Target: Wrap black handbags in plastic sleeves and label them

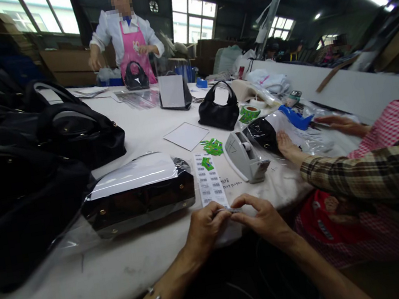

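My left hand (204, 225) and my right hand (262, 219) meet at the table's front edge. Thumbs and fingertips of both pinch the near end of a white sheet of barcode labels (203, 185), which appears bent up there. The sheet's far part lies flat on the table, with a small green tag (207, 164) on it. More green tags (213, 147) are heaped just beyond. Left of the sheet lies a black handbag in clear plastic (142, 199), a white sheet over its upper side. A grey tape dispenser (243, 155) stands to the right.
Dark handbags (79, 133) pile up at left. Further back are a black handbag (219, 108), a white card (187, 136) and a roll of green labels (250, 112). At right, a co-worker's hands (290, 147) press a wrapped bag. Another person in a pink apron (133, 48) stands opposite.
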Available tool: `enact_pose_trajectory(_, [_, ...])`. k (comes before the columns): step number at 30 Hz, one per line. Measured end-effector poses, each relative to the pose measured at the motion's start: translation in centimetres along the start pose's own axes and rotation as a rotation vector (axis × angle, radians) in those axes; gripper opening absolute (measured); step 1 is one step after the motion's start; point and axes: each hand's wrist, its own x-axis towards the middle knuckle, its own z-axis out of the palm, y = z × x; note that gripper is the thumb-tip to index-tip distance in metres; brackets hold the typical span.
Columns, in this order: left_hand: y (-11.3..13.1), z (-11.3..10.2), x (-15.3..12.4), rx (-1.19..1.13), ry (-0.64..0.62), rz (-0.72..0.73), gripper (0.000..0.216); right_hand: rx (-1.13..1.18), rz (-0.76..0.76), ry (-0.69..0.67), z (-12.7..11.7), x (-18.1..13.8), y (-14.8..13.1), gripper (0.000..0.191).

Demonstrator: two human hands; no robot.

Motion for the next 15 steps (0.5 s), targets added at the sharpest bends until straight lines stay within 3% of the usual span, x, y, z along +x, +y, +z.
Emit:
enact_pose_trajectory(3, [-0.2,0.0,0.0,-0.044,0.000,-0.020,0.019,-0.029,-0.068,-0.013,-0.1,0.2,-0.3,0.009])
enact_pose_trajectory(7, [-0.4,0.1,0.1,-0.206,-0.027,-0.119,0.017,-0.254,-0.315,0.095,-0.4,0.4,-0.3,0.003])
enact_pose_trajectory(11, [-1.0,0.1,0.6,-0.394,-0.088,-0.270,0.032,-0.446,-0.604,0.173,-0.6,-0.2,0.2,0.019])
enact_pose_trajectory(15, [-1.5,-0.2,1.3,-0.404,-0.058,-0.281,0.032,-0.490,-0.772,0.199,-1.0,-0.6,0.5,0.029])
